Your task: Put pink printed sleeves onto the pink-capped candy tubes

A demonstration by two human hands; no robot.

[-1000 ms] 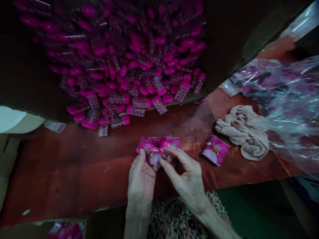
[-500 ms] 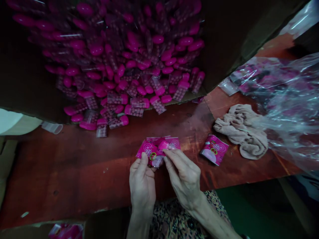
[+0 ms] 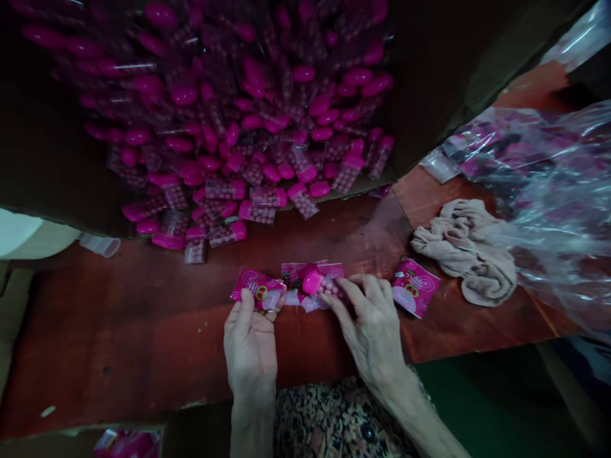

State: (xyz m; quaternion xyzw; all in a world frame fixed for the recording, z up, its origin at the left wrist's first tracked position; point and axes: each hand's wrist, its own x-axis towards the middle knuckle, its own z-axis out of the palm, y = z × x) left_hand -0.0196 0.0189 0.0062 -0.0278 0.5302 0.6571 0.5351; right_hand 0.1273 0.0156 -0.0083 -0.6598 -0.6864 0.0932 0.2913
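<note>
My left hand (image 3: 252,337) pinches a pink printed sleeve (image 3: 255,289) with a round green-and-red mark, its thumb on top and fingers beneath. A short gap to the right, my right hand (image 3: 370,324) grips the clear end of a small candy bottle (image 3: 321,284). That bottle has a glossy pink cap pointing left and pale pink balls inside. Under and behind it, more pink printed sleeves (image 3: 292,273) lie flat on the red-brown table (image 3: 143,331). Right of my right hand rests another pink sleeve (image 3: 415,286), slightly opened out.
A tipped dark carton (image 3: 429,83) at the back spills many pink-capped bottles (image 3: 262,197) onto the table. On the right lie a crumpled beige cloth (image 3: 470,251) and a clear plastic bag (image 3: 554,191) of pink pieces. An empty clear tube (image 3: 99,244) lies left.
My hands have moved apart. The left has shifted left with its sleeve, and the right has moved slightly right; the bottle in it now shows more fully, separate from that sleeve.
</note>
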